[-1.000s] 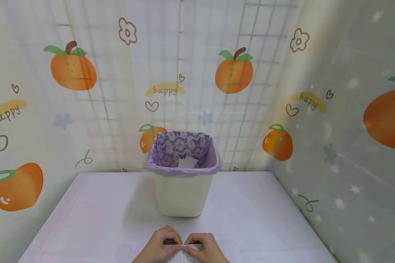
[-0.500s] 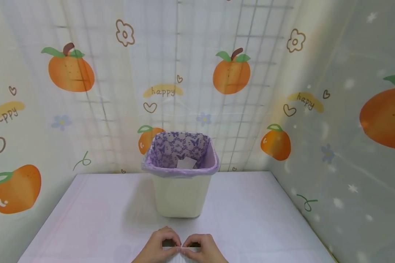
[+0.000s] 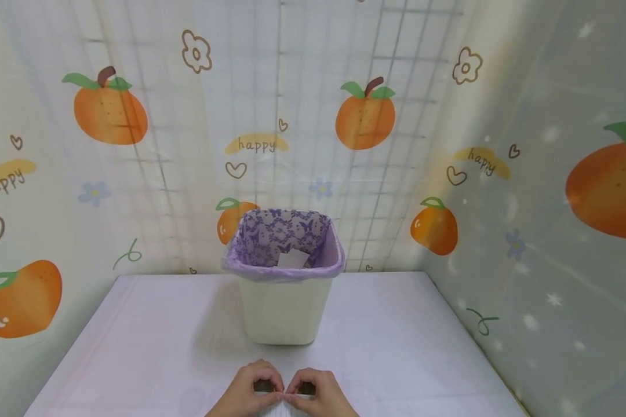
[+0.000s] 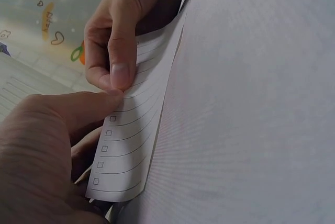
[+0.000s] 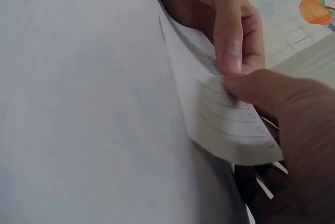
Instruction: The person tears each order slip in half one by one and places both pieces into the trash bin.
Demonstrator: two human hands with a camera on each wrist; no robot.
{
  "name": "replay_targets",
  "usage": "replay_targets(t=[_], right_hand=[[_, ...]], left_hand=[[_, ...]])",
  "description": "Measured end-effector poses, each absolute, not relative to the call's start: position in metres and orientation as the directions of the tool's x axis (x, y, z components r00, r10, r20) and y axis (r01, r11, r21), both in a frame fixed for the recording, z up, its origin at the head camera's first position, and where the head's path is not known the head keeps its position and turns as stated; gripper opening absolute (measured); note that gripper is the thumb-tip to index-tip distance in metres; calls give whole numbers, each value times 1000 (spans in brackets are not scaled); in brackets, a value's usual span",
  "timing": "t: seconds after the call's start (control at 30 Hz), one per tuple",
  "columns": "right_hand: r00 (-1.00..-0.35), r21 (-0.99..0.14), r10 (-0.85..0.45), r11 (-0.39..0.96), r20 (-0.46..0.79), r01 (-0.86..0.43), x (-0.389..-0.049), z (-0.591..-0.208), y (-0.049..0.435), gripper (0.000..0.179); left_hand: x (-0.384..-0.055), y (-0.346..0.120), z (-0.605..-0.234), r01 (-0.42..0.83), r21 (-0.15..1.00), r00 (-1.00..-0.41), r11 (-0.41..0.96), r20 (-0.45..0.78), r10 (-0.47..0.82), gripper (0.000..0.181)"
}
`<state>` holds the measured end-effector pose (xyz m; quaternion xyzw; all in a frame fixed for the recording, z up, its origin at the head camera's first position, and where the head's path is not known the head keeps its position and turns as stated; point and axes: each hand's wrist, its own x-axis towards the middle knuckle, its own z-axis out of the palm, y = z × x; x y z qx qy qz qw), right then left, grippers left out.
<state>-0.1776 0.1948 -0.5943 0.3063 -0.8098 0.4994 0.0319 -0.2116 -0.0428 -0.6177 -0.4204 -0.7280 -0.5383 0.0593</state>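
Note:
A lined sheet of paper (image 4: 125, 150) with small checkbox squares along its edge is held between both hands, low in the head view. My left hand (image 3: 247, 389) pinches its far edge between thumb and fingers. Right beside it, my right hand (image 3: 320, 391) pinches the same edge, the two thumb tips almost touching. In the right wrist view the sheet (image 5: 225, 124) curves down towards the near side. Some fingers are hidden behind the paper. Beyond the hands stands a cream waste bin (image 3: 284, 313).
A purple butterfly-patterned bag (image 3: 284, 272) lines the bin and folds over its rim. White paper pieces (image 3: 294, 259) lie inside. The bin stands on a white-covered table (image 3: 391, 336). Curtains (image 3: 302, 69) printed with oranges enclose the back and sides.
The head view has shifted slightly, so the bin and curtains appear a little further left. Both hands keep their pinch on the paper with little visible movement.

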Motion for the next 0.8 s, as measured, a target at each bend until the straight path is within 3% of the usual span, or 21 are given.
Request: replay_targets(t=[0.3,0.6,0.8], right_hand=[[-796,-811,-472,243,380,-532,-179,-590,192,8],[-785,-786,-486,274,384,-554,-179,-566,196,7],[-776,-739,-499,336,386,-583,-183,-539,196,6]], left_hand=[[-208,-44,-609,467,884,-740,31,371,561,6],[-207,-39,-588,445,888,-790,116,328,518,8],[-210,-39,-565,519,844,-758,136,381,530,9]])
